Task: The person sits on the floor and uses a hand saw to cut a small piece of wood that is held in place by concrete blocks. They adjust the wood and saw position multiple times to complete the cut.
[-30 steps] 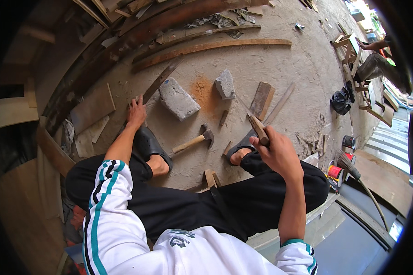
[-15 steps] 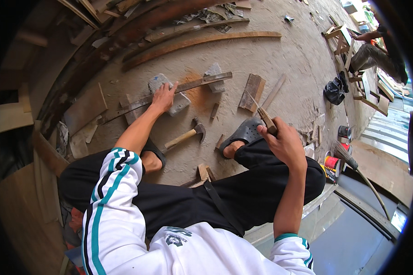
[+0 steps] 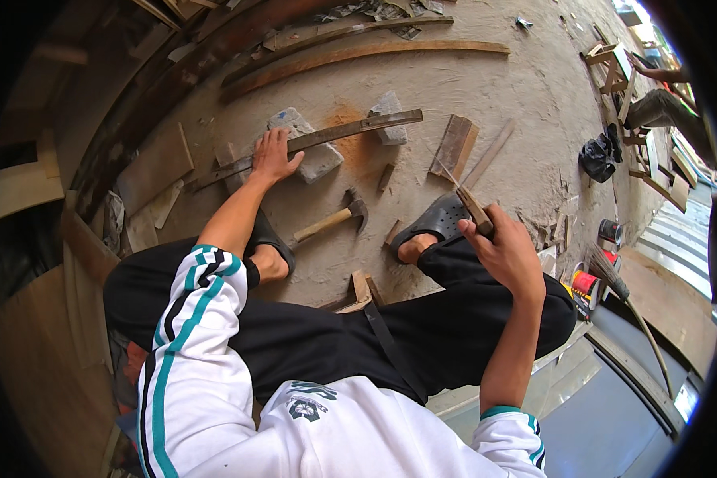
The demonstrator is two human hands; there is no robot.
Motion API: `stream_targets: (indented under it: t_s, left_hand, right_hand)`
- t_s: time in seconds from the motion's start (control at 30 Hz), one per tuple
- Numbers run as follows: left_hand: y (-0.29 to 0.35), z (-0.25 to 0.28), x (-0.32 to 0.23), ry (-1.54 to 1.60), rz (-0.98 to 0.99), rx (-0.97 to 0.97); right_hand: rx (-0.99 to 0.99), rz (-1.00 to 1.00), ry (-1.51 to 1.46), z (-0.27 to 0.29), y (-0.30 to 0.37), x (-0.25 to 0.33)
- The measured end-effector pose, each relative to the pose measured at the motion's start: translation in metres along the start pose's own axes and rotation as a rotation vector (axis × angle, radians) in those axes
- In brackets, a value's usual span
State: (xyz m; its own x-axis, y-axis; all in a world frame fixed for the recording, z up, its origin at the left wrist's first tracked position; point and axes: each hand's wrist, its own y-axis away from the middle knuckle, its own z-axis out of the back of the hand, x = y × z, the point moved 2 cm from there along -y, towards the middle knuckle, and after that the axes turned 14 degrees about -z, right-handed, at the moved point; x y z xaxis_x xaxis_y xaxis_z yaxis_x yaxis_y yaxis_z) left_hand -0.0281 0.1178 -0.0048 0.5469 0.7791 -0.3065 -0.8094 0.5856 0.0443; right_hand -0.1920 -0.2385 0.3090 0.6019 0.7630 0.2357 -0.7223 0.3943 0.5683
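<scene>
Nearest, above a rough concrete floor [image 3: 327,269] littered at left with wood scraps [image 3: 159,174], the right hand [image 3: 508,248] closes round one thin-bladed, wooden-handled tool [image 3: 476,209]. Beyond lies one hammer [image 3: 325,225]. Farther out, the left hand [image 3: 273,162] rests, thumb spread, on one wooden strip [image 3: 334,133] laid across two concrete blocks [image 3: 319,165]; whether it grips cannot be told. Orange dust [image 3: 350,151] colours the floor between the blocks. Beyond lie two long battens [image 3: 374,53]; at far right, one other person [image 3: 663,111] is beside wooden furniture frames [image 3: 611,57].
</scene>
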Motion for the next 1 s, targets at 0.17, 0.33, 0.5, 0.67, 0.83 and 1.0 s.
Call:
stream_targets:
  t_s: [0.17,0.33,0.5,0.67,0.83,1.0]
  left_hand:
    - [0.031,-0.007,0.037,-0.078,0.074,0.065]
    - [0.044,-0.009,0.052,-0.168,0.277,0.207]
    - [0.060,-0.003,0.068,-0.161,0.361,0.265]
    - [0.080,-0.012,0.094,-0.106,0.355,0.229]
    - [0.084,-0.004,0.094,0.036,0.264,0.119]
    - [0.095,0.007,0.085,0.110,0.121,-0.018]
  right_hand:
    - [0.018,0.025,0.012,-0.003,-0.003,0.003]
    - [0.037,0.004,0.019,-0.005,-0.004,0.003]
    - [0.023,0.018,0.052,-0.007,-0.003,0.006]
    - [0.059,0.037,0.069,-0.005,-0.001,0.017]
    - [0.093,0.078,0.090,-0.003,0.005,0.022]
    - [0.144,0.131,0.142,-0.010,0.005,0.026]
